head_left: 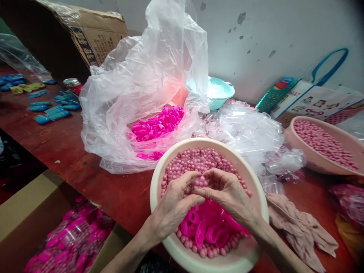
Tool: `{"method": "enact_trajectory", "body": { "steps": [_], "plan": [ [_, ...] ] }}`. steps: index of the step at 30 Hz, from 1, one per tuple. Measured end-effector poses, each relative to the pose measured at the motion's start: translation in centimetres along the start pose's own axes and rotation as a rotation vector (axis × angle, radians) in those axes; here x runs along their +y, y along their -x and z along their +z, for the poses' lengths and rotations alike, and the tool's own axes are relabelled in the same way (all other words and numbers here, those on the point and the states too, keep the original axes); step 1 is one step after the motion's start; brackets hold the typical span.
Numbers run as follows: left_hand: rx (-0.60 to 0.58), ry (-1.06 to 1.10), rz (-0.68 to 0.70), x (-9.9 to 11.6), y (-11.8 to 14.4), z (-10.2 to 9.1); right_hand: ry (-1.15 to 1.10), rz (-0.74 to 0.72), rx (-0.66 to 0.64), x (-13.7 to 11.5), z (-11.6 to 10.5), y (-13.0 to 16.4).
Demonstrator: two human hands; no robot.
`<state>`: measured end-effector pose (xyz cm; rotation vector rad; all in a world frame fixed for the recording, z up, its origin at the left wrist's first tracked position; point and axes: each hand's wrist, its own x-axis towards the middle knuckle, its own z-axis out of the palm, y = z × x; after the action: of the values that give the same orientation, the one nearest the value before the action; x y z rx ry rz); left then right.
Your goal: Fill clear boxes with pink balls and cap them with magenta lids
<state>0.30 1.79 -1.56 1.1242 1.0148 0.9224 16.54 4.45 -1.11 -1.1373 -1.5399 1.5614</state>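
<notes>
Red desk [74, 151], spotted pale wall [284, 22] behind; left hand [172, 201] and right hand [233, 195] each close a pinching grip on a small, clear, bead-filled case [201, 182] above the cream basin [156, 185]; the case's long axis and facing (partly covered) I cannot tell.

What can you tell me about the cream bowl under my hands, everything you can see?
The cream bowl is round and wide, with a smooth, thick rim, and looks like plastic. It stands upright by the red table's edge, its base hidden. Inside are pink beads, with hollow magenta pieces toward the near side. Your left hand and right hand are above it; any contact with the rim is unclear.
</notes>
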Motion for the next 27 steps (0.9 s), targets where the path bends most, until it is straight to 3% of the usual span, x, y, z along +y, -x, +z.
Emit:
{"method": "enact_trajectory", "body": {
  "steps": [3,6,11,14,16,20,22,27],
  "plan": [
    [-0.064,0.194,-0.067,0.4,0.4,-0.5,0.035,-0.079,-0.056,-0.2,-0.2,0.1],
    [-0.072,0.251,-0.125,0.6,0.9,-1.2,0.1,-0.16,-0.136,-0.4,-0.5,0.1],
    [-0.11,0.32,-0.142,0.5,1.1,-1.6,-0.033,0.023,-0.114,-0.2,-0.4,-0.4],
    [-0.025,0.299,-0.111,0.7,1.0,-1.3,-0.036,0.043,-0.044,0.0,-1.0,-0.7],
    [0.09,0.24,-0.064,0.7,1.0,-1.1,0.14,-0.022,0.034,0.1,-1.7,-0.8],
    [0.226,0.16,0.046,0.6,0.9,-1.1,0.765,-0.207,0.119,0.3,-1.8,-0.7],
    [0.24,0.161,0.069,0.4,0.8,-1.2,0.894,-0.228,0.041,0.5,-1.1,-0.7],
    [0.252,0.228,0.112,0.2,0.8,-1.3,0.861,-0.295,-0.35,1.2,0.1,-0.9]
  ]
}}
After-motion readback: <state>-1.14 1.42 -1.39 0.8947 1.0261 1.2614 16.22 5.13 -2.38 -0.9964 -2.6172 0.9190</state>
